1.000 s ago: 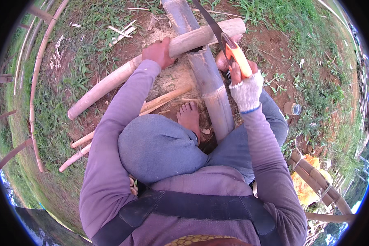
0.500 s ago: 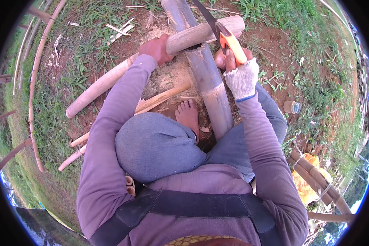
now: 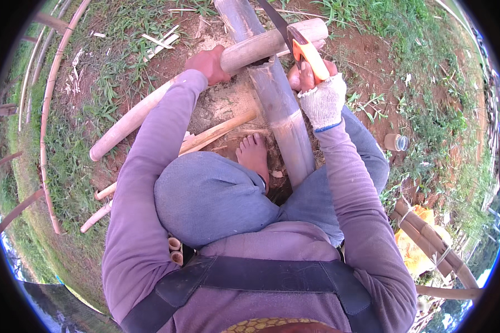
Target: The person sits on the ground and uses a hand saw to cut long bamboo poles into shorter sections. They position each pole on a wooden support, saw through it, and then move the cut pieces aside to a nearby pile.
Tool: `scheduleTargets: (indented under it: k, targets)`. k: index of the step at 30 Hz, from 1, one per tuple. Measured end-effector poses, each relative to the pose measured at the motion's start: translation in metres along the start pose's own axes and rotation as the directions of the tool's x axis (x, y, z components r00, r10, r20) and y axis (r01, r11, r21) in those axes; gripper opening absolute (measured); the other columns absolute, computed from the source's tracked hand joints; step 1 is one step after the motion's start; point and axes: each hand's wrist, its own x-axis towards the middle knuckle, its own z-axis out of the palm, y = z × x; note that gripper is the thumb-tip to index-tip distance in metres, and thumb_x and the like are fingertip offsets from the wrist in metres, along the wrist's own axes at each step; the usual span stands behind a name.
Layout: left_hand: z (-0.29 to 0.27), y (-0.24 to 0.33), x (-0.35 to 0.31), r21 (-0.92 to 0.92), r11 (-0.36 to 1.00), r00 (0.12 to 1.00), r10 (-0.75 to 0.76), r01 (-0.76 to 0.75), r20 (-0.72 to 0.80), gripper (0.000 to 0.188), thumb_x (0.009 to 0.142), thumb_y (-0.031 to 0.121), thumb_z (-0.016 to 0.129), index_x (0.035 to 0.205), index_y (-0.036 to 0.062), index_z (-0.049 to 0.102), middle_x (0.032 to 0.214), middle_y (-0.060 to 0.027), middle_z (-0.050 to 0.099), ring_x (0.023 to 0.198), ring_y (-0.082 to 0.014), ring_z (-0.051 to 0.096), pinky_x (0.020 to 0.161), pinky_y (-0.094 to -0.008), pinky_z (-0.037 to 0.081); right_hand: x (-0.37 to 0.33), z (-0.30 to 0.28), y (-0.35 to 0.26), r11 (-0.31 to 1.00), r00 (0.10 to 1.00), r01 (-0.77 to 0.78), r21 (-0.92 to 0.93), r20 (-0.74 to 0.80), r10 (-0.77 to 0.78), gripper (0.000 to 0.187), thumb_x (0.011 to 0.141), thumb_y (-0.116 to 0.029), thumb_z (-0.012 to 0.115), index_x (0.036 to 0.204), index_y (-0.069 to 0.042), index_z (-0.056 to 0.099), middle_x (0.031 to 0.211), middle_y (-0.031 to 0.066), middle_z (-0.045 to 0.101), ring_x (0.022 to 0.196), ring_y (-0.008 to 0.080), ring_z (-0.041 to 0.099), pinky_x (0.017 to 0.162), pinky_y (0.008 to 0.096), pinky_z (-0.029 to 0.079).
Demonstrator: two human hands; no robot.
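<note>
A long pale bamboo pole (image 3: 133, 123) lies slantwise across a thicker grey bamboo trunk (image 3: 283, 119). My bare left hand (image 3: 208, 65) is wrapped round the pole, left of where the two cross. In my right hand (image 3: 318, 91), which wears a white knit glove with bare fingertips, is the orange handle of a hand saw (image 3: 311, 60). The dark blade rests at the pole near its right end and points away from me. Whether its teeth have entered the pole, I cannot tell. A notch shows in the trunk just under the pole.
Thinner bamboo pieces (image 3: 219, 132) lie beside my bare foot (image 3: 253, 157), with sawdust around. A glass jar (image 3: 395, 142) stands on the right. Lashed bamboo poles (image 3: 430, 238) and an orange bag (image 3: 414, 258) are at lower right. A bamboo rail (image 3: 45, 122) runs along the left.
The saw and my right hand have shifted slightly toward me and to the left. My left hand keeps its grip, and the pole has moved barely.
</note>
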Motion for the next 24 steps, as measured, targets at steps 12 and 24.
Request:
scheduleTargets:
  k: [12, 24]
  targets:
    - [-0.001, -0.019, 0.017, -0.106, 0.991, 0.994, 0.090, -0.083, 0.066, 0.081, 0.066, 0.037, 0.088, 0.140, 0.0131, 0.063, 0.121, -0.0215, 0.077, 0.111, -0.0410, 0.074, 0.099, -0.0465, 0.058, -0.121, -0.043, 0.045, 0.899, 0.991, -0.046, 0.435, -0.091, 0.095, 0.030, 0.099, -0.022, 0.077, 0.113, 0.002, 0.066, 0.090, 0.0153, 0.074, 0.079, 0.0302, 0.074, 0.072, 0.0395, 0.058]
    - [0.004, -0.045, 0.029, -0.310, 0.941, 0.974, 0.183, -0.135, 0.133, 0.085, 0.063, 0.035, 0.092, 0.139, 0.0082, 0.066, 0.123, -0.0184, 0.077, 0.114, -0.0337, 0.073, 0.103, -0.0393, 0.055, -0.199, -0.151, 0.043, 0.987, 0.988, -0.064, 0.149, 0.146, 0.042, 0.042, 0.099, -0.027, 0.072, 0.122, 0.005, 0.059, 0.097, 0.0167, 0.070, 0.082, 0.0283, 0.070, 0.077, 0.0423, 0.056]
